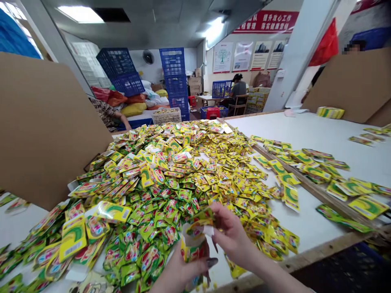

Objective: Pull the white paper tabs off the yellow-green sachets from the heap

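Note:
My left hand (pixel 183 270) is closed around a small printed carton (pixel 191 250), held upright with its top flap open. At the carton's mouth, my right hand (pixel 230 234) pinches a small green sachet (pixel 203 215), which partly covers the opening. The right fingertips are beside the carton's white flap. Around and beyond both hands lies a heap of green sachets (pixel 149 260) on the left and yellow sachets (pixel 241 179) on the right. Flat yellow cartons (pixel 73 236) lie on top of the heap at the left.
A wooden strip (pixel 293 173) divides the white table (pixel 259 124), with more cartons (pixel 369 206) beyond it. Cardboard panels (pixel 45 130) stand at both sides. A co-worker's arm (pixel 122 120) rests at the far left edge. Another person (pixel 240 87) sits behind, near stacked blue crates (pixel 174 77).

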Motion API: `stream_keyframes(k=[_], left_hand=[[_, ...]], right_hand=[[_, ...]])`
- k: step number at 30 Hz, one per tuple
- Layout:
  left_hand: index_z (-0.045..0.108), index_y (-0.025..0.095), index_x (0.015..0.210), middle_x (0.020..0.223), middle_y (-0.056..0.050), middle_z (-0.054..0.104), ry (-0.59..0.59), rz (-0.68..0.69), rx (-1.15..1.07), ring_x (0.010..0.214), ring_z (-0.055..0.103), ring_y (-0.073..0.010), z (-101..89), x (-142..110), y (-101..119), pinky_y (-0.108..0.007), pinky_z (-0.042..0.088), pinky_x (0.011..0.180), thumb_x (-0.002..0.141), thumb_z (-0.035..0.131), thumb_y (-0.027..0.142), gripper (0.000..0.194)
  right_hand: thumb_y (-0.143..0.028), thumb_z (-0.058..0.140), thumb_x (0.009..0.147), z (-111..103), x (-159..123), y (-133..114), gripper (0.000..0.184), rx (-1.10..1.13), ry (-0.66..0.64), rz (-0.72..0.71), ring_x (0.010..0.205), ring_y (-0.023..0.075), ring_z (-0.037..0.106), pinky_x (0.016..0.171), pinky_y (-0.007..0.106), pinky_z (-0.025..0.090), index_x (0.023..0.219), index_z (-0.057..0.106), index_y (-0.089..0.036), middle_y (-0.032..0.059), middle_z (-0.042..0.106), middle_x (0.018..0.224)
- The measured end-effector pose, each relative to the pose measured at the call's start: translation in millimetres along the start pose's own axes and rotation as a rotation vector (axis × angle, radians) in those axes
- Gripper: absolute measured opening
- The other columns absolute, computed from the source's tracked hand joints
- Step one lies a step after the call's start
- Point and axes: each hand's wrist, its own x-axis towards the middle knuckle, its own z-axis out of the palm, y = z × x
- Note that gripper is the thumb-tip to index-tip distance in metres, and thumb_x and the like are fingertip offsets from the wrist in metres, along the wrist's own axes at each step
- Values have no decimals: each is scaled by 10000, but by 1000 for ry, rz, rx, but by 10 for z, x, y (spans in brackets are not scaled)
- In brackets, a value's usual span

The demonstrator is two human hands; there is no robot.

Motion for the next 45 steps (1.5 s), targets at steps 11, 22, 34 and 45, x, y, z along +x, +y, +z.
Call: stream_keyframes(k=[11,22,34,45], left_hand=[[537,174,760,608,63,460,-52,32,303,598,429,-105,-69,-13,-237,-220,377,571,610,681,200,210],[632,199,735,833,-53,621,-236,-49,185,898,543,-287,67,131,-644,-385,405,830,559,653,502,351],[486,235,1113,1008,-1,600,-555,-12,147,993,543,-238,124,140,-319,-377,391,911,639,658,239,503],[283,244,1323,1153,-60,582,-304,71,450,995,580,-194,396,492,-70,-282,466,834,605,721,330,846]], right_hand=[[0,411,754,-158,-120,-371,407,-620,-593,-34,922,138,562,809,226,433,1055,559,-232,29,584,1005],[42,408,577,-181,-607,201,344,-481,-384,87,648,110,596,602,162,416,705,634,-184,-11,636,672],[-41,400,743,-356,-657,-59,321,-431,-444,179,753,134,608,703,194,438,815,691,-158,48,668,778],[-231,412,811,-1135,-685,-9,245,-711,-84,83,590,157,606,576,255,470,788,653,-195,40,681,713]])
